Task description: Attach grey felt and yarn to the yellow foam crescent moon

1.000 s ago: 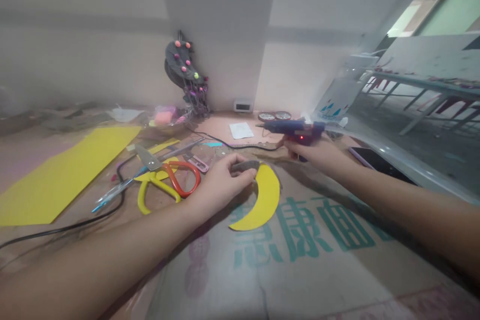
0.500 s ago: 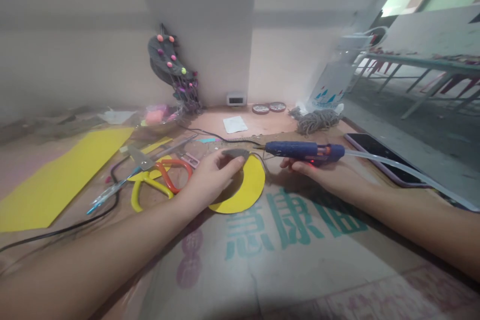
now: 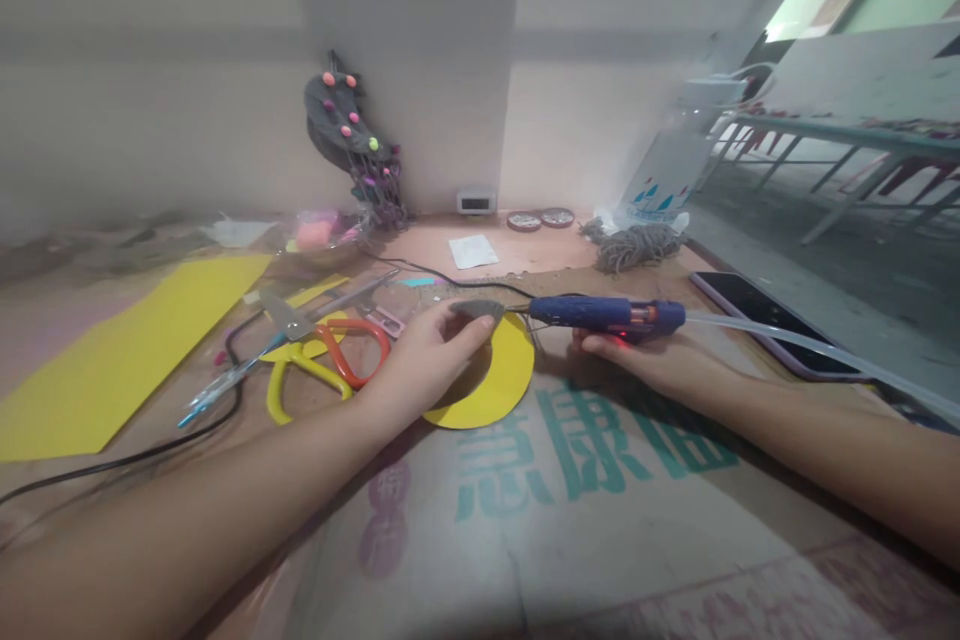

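Observation:
Between thumb and fingers, my left hand (image 3: 431, 345) pinches a yellow paper crescent (image 3: 504, 385), whose upper end is wrapped in grey yarn (image 3: 478, 308). My right hand (image 3: 637, 355) is closed around the handle of a blue glue gun (image 3: 592, 312), which lies sideways and glows red underneath. Its nozzle points left and is at the yarn-wrapped end; whether it touches I cannot tell. A clear glue stick (image 3: 765, 325) runs out of its back. Left of my left hand lie scissors (image 3: 330, 360) with red and yellow handles and a pen (image 3: 225, 382).
A yellow sheet (image 3: 142, 350) lies at the left. Against the wall leans a grey yarn crescent (image 3: 337, 125) with coloured beads. A small display (image 3: 476, 202), two round tins (image 3: 525, 220), a grey yarn bundle (image 3: 637, 247) and a phone (image 3: 772, 320) stand or lie around the table.
The glue gun has moved slightly down and left, bringing its nozzle to the yarn-wrapped end. My left hand keeps its pinch on the crescent.

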A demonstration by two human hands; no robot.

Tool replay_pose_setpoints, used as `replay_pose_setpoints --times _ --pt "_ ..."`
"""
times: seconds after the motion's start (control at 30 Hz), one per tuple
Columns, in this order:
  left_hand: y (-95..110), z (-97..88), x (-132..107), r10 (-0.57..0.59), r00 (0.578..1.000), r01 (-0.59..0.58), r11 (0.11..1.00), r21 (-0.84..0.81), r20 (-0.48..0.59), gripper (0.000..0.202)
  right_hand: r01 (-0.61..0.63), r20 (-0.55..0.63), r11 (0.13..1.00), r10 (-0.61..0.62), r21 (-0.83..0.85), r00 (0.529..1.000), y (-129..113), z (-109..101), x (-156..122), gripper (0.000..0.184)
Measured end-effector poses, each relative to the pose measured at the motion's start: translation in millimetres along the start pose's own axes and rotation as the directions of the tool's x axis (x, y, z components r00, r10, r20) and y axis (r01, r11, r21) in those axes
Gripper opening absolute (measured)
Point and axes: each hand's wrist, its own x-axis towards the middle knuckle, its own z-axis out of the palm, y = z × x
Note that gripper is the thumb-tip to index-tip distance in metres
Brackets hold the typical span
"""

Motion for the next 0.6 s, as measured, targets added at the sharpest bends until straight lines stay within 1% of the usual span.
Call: replay_pose_setpoints --times 0.2,0.33,0.47,0.6 --pt "3 -0.6 -2 -0.001 1.0 0.001 1.0 0.006 0.007 0.022 -0.003 -0.017 1.0 0.003 -0.007 1.0 3 0 1 0.033" --pt "2 -1.0 -2 -0.001 1.0 0.001 1.0 0.001 0.008 0.021 0.036 -0.043 0.999 -0.037 -0.022 0.998 4 0 2 0.032" --pt "1 -0.8 -2 0.008 1.0 -0.008 1.0 0.004 0.013 0.021 0.042 -0.058 0.998 -0.045 -0.042 0.997 -6 -1 2 0.03" --pt "-1 -1.6 -2 0.005 1.0 -0.006 0.999 0.038 0.004 0.024 0.121 -0.068 0.992 -0.123 -0.024 0.99 -17 -2 -1 0.025"
